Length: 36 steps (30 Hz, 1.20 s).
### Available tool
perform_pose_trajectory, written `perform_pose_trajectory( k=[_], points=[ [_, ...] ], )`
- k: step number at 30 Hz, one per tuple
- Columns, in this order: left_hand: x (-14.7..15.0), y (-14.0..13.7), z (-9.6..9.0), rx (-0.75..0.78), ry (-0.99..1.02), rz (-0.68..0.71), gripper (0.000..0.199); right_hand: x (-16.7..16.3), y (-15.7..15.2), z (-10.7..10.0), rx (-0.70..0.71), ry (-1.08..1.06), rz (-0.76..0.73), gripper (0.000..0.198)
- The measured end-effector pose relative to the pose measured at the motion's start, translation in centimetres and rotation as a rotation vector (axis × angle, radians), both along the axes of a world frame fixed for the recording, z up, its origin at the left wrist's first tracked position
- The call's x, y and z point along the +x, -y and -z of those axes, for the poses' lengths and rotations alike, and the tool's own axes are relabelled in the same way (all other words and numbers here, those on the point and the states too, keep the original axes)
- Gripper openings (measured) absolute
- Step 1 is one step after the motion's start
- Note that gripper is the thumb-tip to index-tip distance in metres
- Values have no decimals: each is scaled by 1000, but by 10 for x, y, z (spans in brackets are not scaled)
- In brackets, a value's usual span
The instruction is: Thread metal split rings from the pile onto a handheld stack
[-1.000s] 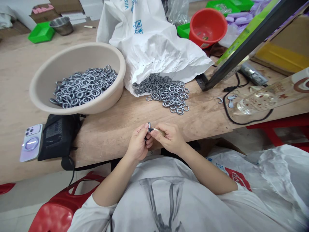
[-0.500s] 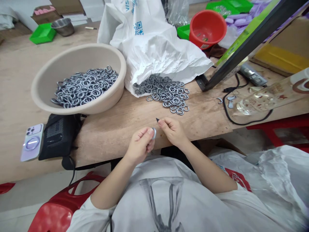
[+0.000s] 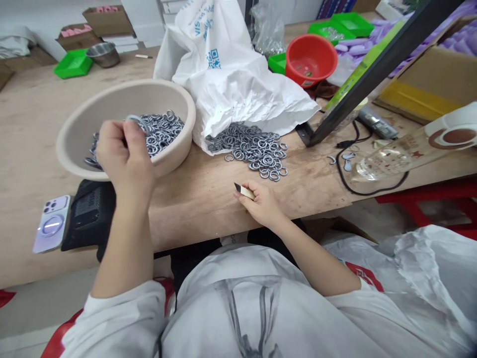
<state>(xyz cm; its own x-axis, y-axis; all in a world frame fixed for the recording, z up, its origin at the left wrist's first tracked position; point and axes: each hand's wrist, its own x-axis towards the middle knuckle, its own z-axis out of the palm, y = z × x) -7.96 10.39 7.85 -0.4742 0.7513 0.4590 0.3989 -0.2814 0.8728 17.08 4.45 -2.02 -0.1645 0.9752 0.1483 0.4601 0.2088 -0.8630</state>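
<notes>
My left hand [image 3: 128, 156] is over the front of the beige basin [image 3: 70, 149], its fingers pinched on a grey ring [image 3: 138, 122] that shows past the fingertips. Many similar grey rings [image 3: 164, 132] lie heaped inside the basin. Near the table's front edge, my right hand [image 3: 265, 203] is closed around a small blade [image 3: 246, 192] with a cream handle and a dark pointed tip, which points left. Beyond it, a loose pile of grey rings [image 3: 266, 154] spills from the mouth of a white woven sack [image 3: 246, 89].
A phone [image 3: 52, 221] and a black pouch [image 3: 89, 214] lie left of my forearm. A dark metal post [image 3: 350, 99] slants up at the right. Behind it stand a red bowl [image 3: 311, 59] and a cardboard box [image 3: 421, 79]. A clear bottle [image 3: 395, 159] lies near a black cable.
My left hand has moved left and away from me, from beside my right hand to the basin, carrying the ring. My right hand stays near its place, with more of the blade's handle showing.
</notes>
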Motion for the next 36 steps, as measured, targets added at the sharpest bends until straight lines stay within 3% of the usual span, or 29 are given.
perform_pose_trajectory(
  k=[1, 3, 7, 9, 11, 13, 17, 20, 24, 28, 32, 36],
  points=[
    [-11, -12, -3, 1, -198, -50, 20, -1, 0, 0, 6, 12, -5, 20],
    [-27, -31, -6, -43, -328, -111, 15, 0, -3, -1, 31, 73, -11, 21],
    [-38, -47, -2, -337, -174, 96, 17, 4, -31, -6, 129, 347, -27, 23],
    [-38, -48, 1, -378, -162, 188, 23, 3, -55, -8, 152, 526, -25, 27],
    [-37, -47, 2, -313, -209, 202, 26, -1, -78, -9, 147, 687, -31, 31],
    [-37, -43, 3, -200, -340, 119, 23, -6, -96, -10, 141, 818, -58, 32],
    [-27, -17, 16, 19, -717, 11, 32, -14, -103, -8, 142, 924, -117, 31],
    [-4, 15, 39, 100, -870, 121, 33, -7, -88, -10, 92, 766, -151, 26],
    [35, 52, 69, -79, -835, 392, 27, 7, -54, -17, -164, 185, -414, 26],
    [60, 67, 77, -194, -706, 638, 29, 8, -25, -23, -361, -251, -554, 35],
    [68, 72, 77, -291, -486, 732, 34, 0, -8, -26, -425, -442, -518, 42],
    [78, 81, 83, -446, 20, 679, 39, -6, 6, -26, -364, -546, -260, 40]
  ],
)
